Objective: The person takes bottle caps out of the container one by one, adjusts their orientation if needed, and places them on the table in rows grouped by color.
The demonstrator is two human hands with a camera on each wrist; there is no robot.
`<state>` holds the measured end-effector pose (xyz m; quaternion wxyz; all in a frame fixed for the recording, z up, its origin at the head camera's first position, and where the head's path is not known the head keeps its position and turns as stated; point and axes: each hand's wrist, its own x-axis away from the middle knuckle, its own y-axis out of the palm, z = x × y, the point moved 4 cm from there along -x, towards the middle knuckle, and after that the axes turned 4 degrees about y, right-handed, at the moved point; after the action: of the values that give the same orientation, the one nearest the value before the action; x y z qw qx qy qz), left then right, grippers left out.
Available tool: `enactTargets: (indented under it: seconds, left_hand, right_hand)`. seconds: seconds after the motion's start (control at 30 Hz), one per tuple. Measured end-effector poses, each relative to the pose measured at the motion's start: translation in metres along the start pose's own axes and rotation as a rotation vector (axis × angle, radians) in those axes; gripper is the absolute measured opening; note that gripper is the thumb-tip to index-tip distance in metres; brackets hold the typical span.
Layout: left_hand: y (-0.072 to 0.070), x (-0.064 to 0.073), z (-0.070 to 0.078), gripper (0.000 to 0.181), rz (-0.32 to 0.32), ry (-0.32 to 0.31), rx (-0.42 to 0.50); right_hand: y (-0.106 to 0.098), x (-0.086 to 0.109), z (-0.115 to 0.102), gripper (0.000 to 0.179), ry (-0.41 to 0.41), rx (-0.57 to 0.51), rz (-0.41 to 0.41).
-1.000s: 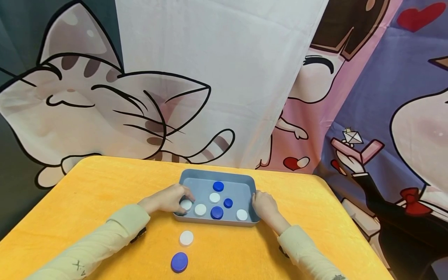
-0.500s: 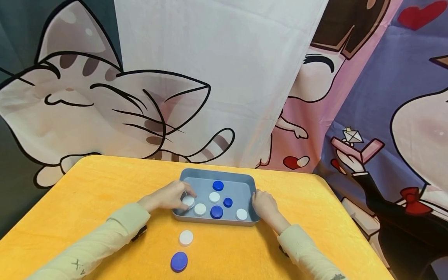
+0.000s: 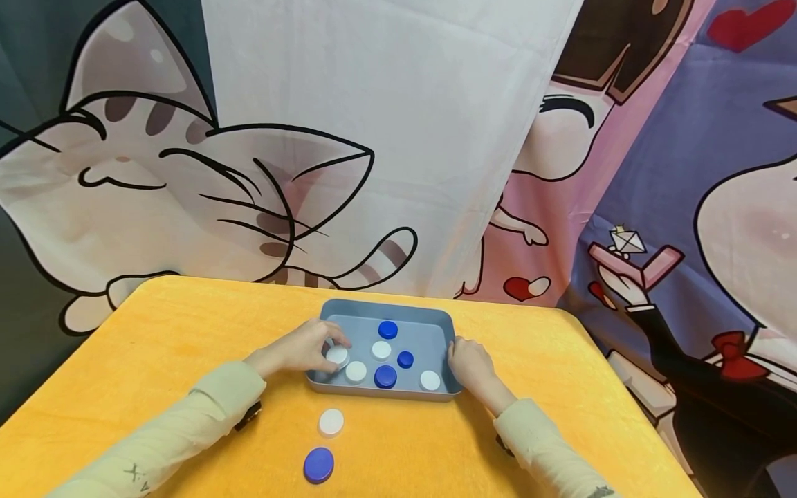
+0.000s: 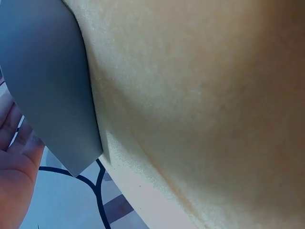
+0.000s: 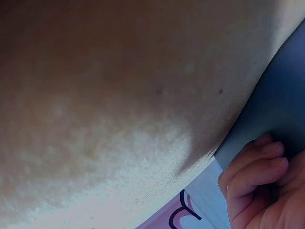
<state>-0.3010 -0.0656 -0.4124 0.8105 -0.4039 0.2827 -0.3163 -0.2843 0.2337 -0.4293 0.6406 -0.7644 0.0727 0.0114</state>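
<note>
Blue-grey tray (image 3: 429, 335), 4 blue discs (image 3: 385, 377), 5 white discs (image 3: 429, 380).

Turned on its side, the left wrist view shows the left hand (image 4: 16, 179) only in part, at the left end of a blue-grey tray (image 4: 50, 86). The palm and some bent fingers show above the rim; the fingertips are hidden, so what they touch cannot be told. The tray's smooth near wall rests on a tan, finely textured cloth (image 4: 205, 109), shaded in places and wide on the near side. On the far side, a pale backdrop (image 4: 62, 205) bears thick black curves (image 4: 98, 190) and a dark stripe (image 4: 117, 209).
</note>
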Motion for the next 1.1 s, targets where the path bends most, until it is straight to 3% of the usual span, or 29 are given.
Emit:
enactTargets:
  seconds: [0.3, 0.93, 1.1]
  left_hand:
    - [0.000, 0.003, 0.007, 0.035, 0.030, 0.044, 0.016]
    - [-0.002, 0.011, 0.031, 0.035, 0.065, 0.042, 0.066]
    - [-0.002, 0.013, 0.040, 0.033, 0.085, 0.072, 0.058]
  right_hand:
    - [0.000, 0.000, 0.000, 0.027, 0.001, -0.002, -0.008]
    - [-0.001, 0.001, -0.001, 0.027, -0.003, -0.012, -0.005]
    - [-0.001, 0.001, -0.001, 0.027, -0.005, -0.012, -0.006]
